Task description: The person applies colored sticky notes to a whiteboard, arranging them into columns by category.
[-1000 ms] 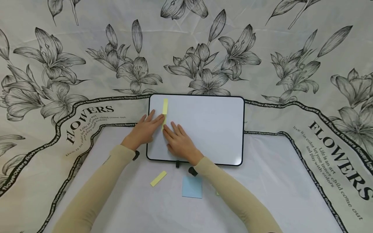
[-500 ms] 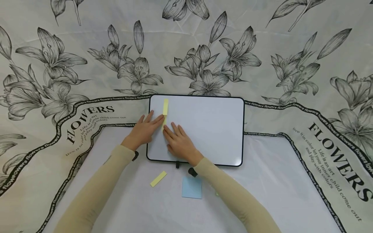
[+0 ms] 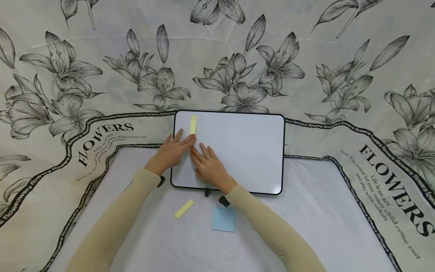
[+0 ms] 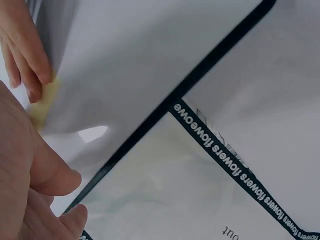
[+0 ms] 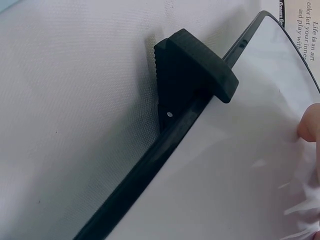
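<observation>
A white dry-erase board (image 3: 244, 151) with a black frame stands tilted on the table. One yellow paper strip (image 3: 193, 124) runs upright near its upper left. Just below it, a second yellow strip (image 4: 46, 106) lies mostly hidden under the fingertips of both hands. My left hand (image 3: 171, 152) reaches from the left, its straight fingers pressing on the upper part of that strip. Flat against the board, my right hand (image 3: 211, 166) has its fingertips at the strip's lower part. Neither hand is curled round anything.
A black stand foot (image 5: 192, 67) supports the board's lower edge. On the white cloth in front lie another yellow strip (image 3: 184, 209) and a blue sticky note (image 3: 223, 219). A small yellow-green scrap (image 3: 252, 227) peeks out beside the right sleeve. Flower-printed cloth (image 3: 163, 83) spreads behind.
My left hand has shifted slightly right, its fingers now covering more of the lower yellow strip. My right hand has stayed in place.
</observation>
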{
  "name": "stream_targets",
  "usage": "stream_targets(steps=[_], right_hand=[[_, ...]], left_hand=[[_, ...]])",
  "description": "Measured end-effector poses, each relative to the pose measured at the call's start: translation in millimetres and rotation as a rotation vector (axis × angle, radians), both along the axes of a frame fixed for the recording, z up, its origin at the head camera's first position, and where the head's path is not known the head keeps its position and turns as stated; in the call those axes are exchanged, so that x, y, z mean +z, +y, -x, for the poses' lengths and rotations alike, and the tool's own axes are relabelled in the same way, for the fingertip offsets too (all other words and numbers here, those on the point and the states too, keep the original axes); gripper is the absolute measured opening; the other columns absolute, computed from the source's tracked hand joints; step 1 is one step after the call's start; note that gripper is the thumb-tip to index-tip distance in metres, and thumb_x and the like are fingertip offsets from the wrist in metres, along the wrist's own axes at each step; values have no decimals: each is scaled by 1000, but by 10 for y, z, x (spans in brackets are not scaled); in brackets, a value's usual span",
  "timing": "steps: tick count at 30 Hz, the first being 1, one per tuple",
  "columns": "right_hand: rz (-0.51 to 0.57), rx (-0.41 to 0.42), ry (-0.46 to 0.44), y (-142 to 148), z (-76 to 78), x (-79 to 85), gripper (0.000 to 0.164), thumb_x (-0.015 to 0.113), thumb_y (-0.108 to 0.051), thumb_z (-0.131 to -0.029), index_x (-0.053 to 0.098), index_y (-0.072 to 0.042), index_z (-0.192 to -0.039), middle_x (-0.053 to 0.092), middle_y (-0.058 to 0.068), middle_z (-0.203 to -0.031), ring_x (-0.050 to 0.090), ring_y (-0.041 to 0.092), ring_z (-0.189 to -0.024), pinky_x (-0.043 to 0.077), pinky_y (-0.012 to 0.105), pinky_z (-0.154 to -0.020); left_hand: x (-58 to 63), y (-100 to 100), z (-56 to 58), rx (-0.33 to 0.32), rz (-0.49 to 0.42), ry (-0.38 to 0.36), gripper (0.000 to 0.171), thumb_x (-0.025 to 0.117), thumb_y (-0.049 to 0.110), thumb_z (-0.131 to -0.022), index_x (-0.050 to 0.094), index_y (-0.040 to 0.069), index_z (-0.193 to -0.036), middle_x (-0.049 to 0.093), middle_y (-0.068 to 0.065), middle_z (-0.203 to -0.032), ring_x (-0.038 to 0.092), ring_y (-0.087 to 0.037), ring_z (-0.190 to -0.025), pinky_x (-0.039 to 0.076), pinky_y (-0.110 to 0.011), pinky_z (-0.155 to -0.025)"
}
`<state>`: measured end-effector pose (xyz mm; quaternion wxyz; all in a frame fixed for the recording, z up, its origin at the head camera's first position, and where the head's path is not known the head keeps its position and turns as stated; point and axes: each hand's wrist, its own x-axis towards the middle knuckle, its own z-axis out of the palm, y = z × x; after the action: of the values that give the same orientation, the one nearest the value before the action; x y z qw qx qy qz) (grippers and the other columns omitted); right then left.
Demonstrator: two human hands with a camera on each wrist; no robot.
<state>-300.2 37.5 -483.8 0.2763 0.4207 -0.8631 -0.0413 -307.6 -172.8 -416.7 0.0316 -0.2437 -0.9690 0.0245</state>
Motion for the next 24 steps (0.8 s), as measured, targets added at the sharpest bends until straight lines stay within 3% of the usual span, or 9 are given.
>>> stream_targets(steps=[6, 12, 18, 24], right_hand=[[7, 0, -6, 6, -8, -11, 65, 68, -34, -98, 48, -5, -153, 45, 11, -161, 39, 40, -150, 36, 54, -121], [26, -1, -11, 18, -27, -19, 66, 71, -34, -97, 49, -5, -152, 46, 12, -160, 40, 40, -149, 36, 54, -121], [55, 8, -32, 64, -114, -26, 70, 76, -34, -93, 50, -4, -151, 51, 15, -155, 44, 44, -145, 41, 58, -116], [68, -7, -54, 126, -261, 7, 67, 75, -36, -93, 52, -5, -148, 57, 16, -150, 49, 46, -141, 45, 60, -111]], left_hand=[[0, -64, -28, 76, 4, -22, 90, 72, 1, -93, 23, 20, -166, 17, 5, -173, 5, -37, -161, 20, -65, -124], [-39, -112, -162, 45, -33, -46, 84, 72, 1, -92, 30, 17, -163, 19, 0, -173, 7, -39, -160, 23, -66, -122], [-249, -159, -394, -9, -86, -56, 68, 62, 6, -95, 42, 18, -159, 27, -2, -171, 17, -44, -157, 28, -70, -118], [-467, -197, -631, -68, -96, -46, 59, 68, 33, -97, 53, 19, -152, 35, -3, -167, 25, -44, -155, 33, -70, -115]])
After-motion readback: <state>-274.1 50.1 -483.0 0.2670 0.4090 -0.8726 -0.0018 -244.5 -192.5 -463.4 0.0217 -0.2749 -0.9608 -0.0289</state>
